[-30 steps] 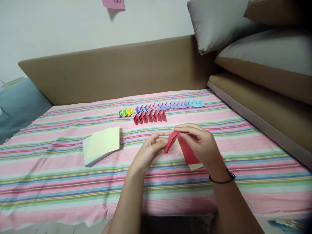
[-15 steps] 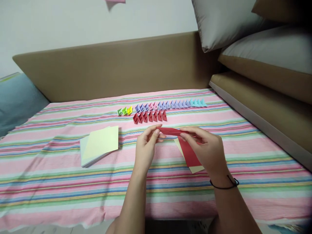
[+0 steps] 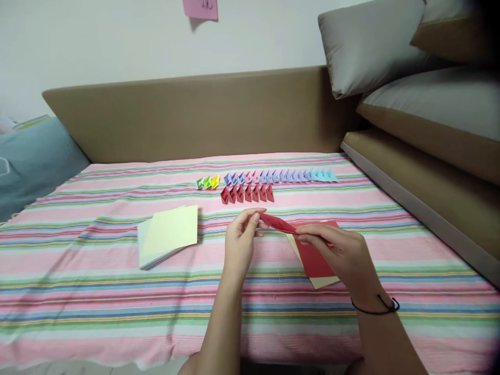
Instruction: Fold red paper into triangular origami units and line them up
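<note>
Between my two hands is a folded piece of red paper [image 3: 278, 223], held above the cloth and slanting down to the right. My left hand [image 3: 242, 234] pinches its left end between thumb and fingers. At its right end, my right hand [image 3: 338, 250] grips it, thumb below and fingers on top. Under my right hand lies flat red paper [image 3: 314, 259] on top of pale yellow paper [image 3: 325, 282]. Farther back stands a row of red folded paper boats [image 3: 248, 193].
Behind the red boats runs a row of purple, pink and blue paper boats [image 3: 287, 176], with green and yellow boats [image 3: 208, 182] at its left. A stack of pale paper [image 3: 172, 234] lies left on the striped cloth [image 3: 117, 302]. Cushions [image 3: 429, 99] are piled at right.
The red folded paper has tilted, its right end now lower, and more of its face shows. My right hand has dropped slightly. The whole view has shifted, so everything appears lower and farther right.
</note>
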Demonstrator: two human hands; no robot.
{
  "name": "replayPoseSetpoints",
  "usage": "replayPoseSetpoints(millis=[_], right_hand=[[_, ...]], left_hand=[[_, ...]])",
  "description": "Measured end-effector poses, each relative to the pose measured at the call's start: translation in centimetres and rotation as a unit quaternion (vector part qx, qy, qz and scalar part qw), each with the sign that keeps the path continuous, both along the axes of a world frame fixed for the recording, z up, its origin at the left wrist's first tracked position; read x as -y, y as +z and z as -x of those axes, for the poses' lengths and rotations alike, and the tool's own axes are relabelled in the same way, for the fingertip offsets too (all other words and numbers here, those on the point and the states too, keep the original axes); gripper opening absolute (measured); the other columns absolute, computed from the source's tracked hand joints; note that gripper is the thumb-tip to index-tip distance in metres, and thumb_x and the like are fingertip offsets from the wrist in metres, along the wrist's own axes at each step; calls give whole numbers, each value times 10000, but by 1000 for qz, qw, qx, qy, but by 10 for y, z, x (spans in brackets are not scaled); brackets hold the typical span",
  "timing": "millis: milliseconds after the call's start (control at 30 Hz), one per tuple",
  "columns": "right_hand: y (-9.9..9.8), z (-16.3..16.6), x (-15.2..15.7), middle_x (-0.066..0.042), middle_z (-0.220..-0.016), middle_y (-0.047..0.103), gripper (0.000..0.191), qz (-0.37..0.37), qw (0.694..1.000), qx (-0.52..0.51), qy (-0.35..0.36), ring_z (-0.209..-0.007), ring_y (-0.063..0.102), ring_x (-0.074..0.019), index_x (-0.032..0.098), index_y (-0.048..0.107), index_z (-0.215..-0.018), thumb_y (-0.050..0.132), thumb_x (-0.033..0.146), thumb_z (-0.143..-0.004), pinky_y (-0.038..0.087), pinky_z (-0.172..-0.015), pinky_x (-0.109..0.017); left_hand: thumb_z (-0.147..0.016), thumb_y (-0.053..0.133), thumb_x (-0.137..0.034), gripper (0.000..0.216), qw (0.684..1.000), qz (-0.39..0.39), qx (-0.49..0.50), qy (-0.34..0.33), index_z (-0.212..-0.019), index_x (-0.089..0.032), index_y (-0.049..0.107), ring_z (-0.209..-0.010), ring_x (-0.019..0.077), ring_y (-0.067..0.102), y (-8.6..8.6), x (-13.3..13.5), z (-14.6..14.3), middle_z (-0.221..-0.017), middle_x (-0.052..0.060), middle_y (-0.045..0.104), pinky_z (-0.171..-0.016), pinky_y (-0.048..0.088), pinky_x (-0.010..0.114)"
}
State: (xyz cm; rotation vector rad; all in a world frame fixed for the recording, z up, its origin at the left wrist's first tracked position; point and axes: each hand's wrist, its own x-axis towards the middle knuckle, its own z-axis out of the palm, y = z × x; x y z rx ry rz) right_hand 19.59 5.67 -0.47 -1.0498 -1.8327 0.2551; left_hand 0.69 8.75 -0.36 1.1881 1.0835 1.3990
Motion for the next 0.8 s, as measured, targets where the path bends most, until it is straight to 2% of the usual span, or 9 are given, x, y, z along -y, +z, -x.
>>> replayPoseSetpoints(millis=[100, 200, 300, 367, 400, 600, 700, 800], right_hand=[[-1, 1, 1, 32, -786, 723, 121, 0, 1000, -8, -26, -710, 680, -131, 234, 686, -820, 596, 153, -826, 530, -684, -224], [-6, 6, -4, 9, -749, 721, 86, 25, 994, -53, -90, -705, 680, -162, 228, 695, -752, 627, 231, -803, 533, -683, -264], [-16, 12, -22, -20, -724, 720, 118, 134, 965, -177, -137, -702, 691, -184, 197, 692, -770, 655, 309, -767, 548, -660, -273], [-25, 14, -43, -49, -736, 726, 171, 205, 934, -256, -144, -723, 700, -201, 166, 679, -802, 680, 319, -727, 557, -696, -292], [-30, 15, -56, -65, -744, 728, 183, 217, 929, -263, -146, -735, 704, -209, 152, 672, -806, 672, 316, -726, 561, -705, -301], [-58, 19, -126, -54, -645, 698, 133, 263, 918, -226, -191, -654, 688, -173, 120, 657, -737, 676, 251, -739, 554, -668, -284], [-70, 21, -142, -15, -719, 671, 176, 283, 919, -177, -211, -674, 653, -125, 112, 635, -807, 617, 286, -833, 542, -689, -301], [-78, 19, -148, -15, -819, 654, 203, 308, 919, -114, -219, -717, 629, -118, 124, 623, -861, 566, 319, -874, 531, -697, -307]], left_hand=[[-802, 568, -333, 269, 1000, 14, -7, -7, -992, -179, 680, -715, 161, 637, -1, 1, -2, -795, 55, 680, -559, 485, 223], [-812, 555, -342, 310, 999, 40, -12, 29, -1063, -188, 652, -814, 172, 642, -1, 1, 1, -995, 79, 686, -628, 489, 241], [-812, 554, -354, 308, 995, 66, -4, 77, -1049, -176, 638, -838, 166, 635, 0, 0, 9, -1089, 94, 665, -667, 479, 248], [-810, 552, -353, 292, 994, 72, 1, 85, -1015, -165, 641, -831, 166, 636, 1, 0, 14, -1092, 102, 663, -668, 473, 249], [-808, 553, -350, 286, 994, 72, 2, 83, -1005, -163, 641, -832, 168, 637, 1, 0, 16, -1094, 105, 662, -669, 471, 250], [-800, 556, -333, 269, 994, 81, 6, 69, -988, -158, 636, -843, 172, 637, 0, -2, 21, -1095, 108, 660, -693, 465, 262], [-797, 556, -328, 260, 994, 89, 11, 67, -975, -158, 638, -844, 173, 637, 0, -2, 22, -1089, 108, 664, -702, 463, 268], [-793, 559, -327, 257, 993, 93, 11, 68, -967, -157, 642, -842, 171, 636, 2, -2, 24, -1074, 106, 671, -703, 461, 266]])
